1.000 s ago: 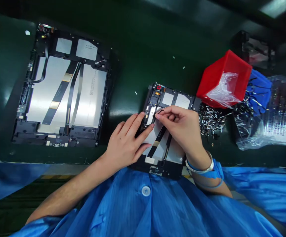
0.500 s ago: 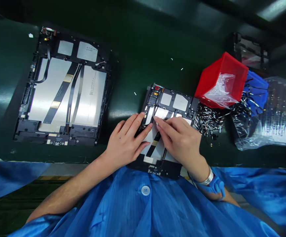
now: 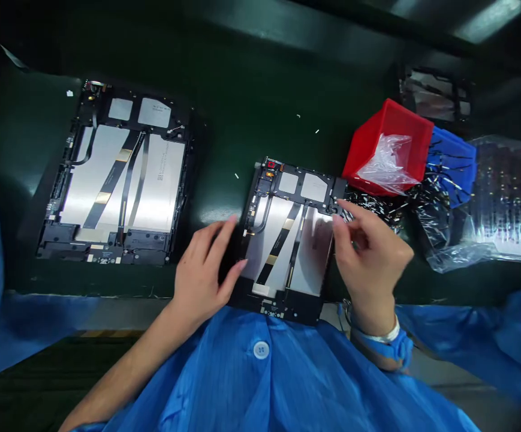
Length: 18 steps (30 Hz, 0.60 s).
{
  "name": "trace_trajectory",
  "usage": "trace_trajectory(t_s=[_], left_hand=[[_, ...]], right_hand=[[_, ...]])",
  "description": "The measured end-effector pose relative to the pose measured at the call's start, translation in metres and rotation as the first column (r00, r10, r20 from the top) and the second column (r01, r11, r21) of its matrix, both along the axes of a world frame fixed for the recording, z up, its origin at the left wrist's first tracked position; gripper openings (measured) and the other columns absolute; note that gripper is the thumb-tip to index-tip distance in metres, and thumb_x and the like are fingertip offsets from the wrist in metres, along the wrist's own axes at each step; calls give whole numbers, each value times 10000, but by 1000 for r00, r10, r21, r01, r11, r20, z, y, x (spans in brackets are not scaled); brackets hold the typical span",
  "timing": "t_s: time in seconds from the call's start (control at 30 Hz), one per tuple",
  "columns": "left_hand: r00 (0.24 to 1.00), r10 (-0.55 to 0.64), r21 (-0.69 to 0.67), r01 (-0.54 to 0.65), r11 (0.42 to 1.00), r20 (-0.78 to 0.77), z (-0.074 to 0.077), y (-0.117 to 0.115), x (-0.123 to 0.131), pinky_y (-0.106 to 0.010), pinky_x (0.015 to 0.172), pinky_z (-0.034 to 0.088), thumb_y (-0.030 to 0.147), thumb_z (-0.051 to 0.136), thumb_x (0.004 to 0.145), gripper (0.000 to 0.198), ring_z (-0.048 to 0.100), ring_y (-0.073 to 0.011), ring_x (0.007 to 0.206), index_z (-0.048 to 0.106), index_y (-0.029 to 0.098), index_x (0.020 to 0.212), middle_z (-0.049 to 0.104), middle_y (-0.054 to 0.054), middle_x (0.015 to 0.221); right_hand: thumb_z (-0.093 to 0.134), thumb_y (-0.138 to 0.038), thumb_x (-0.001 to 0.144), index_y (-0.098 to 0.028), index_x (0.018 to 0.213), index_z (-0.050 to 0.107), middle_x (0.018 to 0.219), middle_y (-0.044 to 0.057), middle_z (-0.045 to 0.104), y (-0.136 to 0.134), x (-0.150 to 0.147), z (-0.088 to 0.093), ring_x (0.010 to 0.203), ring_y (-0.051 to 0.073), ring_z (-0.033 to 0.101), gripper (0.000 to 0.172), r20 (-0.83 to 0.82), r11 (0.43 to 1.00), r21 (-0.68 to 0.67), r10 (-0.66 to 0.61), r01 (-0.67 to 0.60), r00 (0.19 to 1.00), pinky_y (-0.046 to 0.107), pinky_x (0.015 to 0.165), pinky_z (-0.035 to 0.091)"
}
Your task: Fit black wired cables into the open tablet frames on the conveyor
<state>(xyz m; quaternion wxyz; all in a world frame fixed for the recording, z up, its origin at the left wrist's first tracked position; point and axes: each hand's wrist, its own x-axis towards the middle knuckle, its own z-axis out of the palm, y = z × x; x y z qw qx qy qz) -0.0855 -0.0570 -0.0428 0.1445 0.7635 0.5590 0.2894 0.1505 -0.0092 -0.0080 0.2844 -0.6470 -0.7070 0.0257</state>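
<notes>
An opened tablet [image 3: 316, 258] with silver plates and black flex cables lies face down in front of me on the dark green table. My left hand [image 3: 206, 264] rests at its left edge, fingers stretched out along the frame and holding nothing. My right hand [image 3: 370, 252] hovers at the tablet's upper right edge with fingers bent. It is smeared by motion, so I cannot see whether it holds anything. A blue strap and a silver bangle [image 3: 388, 339] circle the right wrist.
A second, larger opened tablet [image 3: 120, 174] lies at the left. A red bin [image 3: 368, 150] lined with clear plastic and a blue bin [image 3: 455, 162] stand at the right. Small metal parts [image 3: 377, 204] and a clear plastic bag [image 3: 507, 204] lie beside them.
My right hand has lifted off the middle of the tablet and swung to its right edge. My left hand slid down and left, uncovering the plates and cables. The view shifted.
</notes>
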Motion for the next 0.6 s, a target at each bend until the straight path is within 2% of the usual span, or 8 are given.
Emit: trace_trajectory(t_s=[0.1,0.17,0.23,0.33,0.4,0.5,0.53,0.6], left_hand=[[994,104,-267,-105,958,-15,8,-18,-1,-285,627,521,393,471,957,421,649,-186,686,589,143,1274,668,-42,785],[996,87,-449,-79,890,-3,14,-23,-1,-258,505,469,454,479,940,463,587,-159,513,608,138,1254,615,14,618],[995,90,-527,-54,848,43,19,-23,-2,-259,471,457,502,521,902,535,554,-154,468,599,124,1272,585,31,570],[975,141,-527,-32,850,169,27,-23,-8,-285,528,527,476,614,840,503,604,-171,546,651,156,1226,636,-1,641],[946,148,-512,22,859,289,34,-27,-13,-329,613,585,427,648,820,466,675,-211,680,661,232,1242,720,-52,843],[866,179,-502,94,860,467,47,-34,-15,-348,550,614,408,615,842,573,715,-248,728,500,397,1403,695,-50,1185],[854,209,-501,68,863,476,52,-33,-15,-338,492,607,398,593,861,605,716,-243,693,423,443,1440,673,-31,1239],[905,210,-408,-44,912,370,63,-23,-15,-329,433,599,354,546,899,606,709,-228,638,359,465,1465,672,-15,1243]], right_hand=[[606,-403,871,-196,1185,688,535,-44,529,-20,15,-8,454,110,419,384,-113,975,-135,-193,177,975,265,505,336],[608,-445,853,-183,1216,669,485,-71,485,-31,17,-16,423,102,392,452,-201,946,-294,-202,138,959,252,472,312],[599,-448,840,-158,1251,641,471,-89,441,-36,15,-22,422,99,386,504,-307,917,-393,-205,73,929,245,456,299],[594,-409,828,-151,1285,610,493,-101,406,-38,13,-25,455,96,376,525,-460,904,-427,-241,25,855,242,465,306],[586,-382,826,-154,1280,610,501,-106,377,-35,11,-23,470,94,349,509,-561,907,-420,-255,-6,787,243,470,304],[577,-363,825,-149,1319,577,504,-117,309,-27,3,-15,472,92,298,538,-683,919,-388,-236,-70,691,247,472,290],[578,-359,824,-151,1344,555,505,-119,299,-23,0,-12,474,93,295,560,-714,923,-371,-215,-100,666,248,478,292],[578,-357,823,-152,1383,513,507,-121,297,-13,-6,-8,480,96,304,600,-769,930,-326,-159,-167,620,252,493,307]])
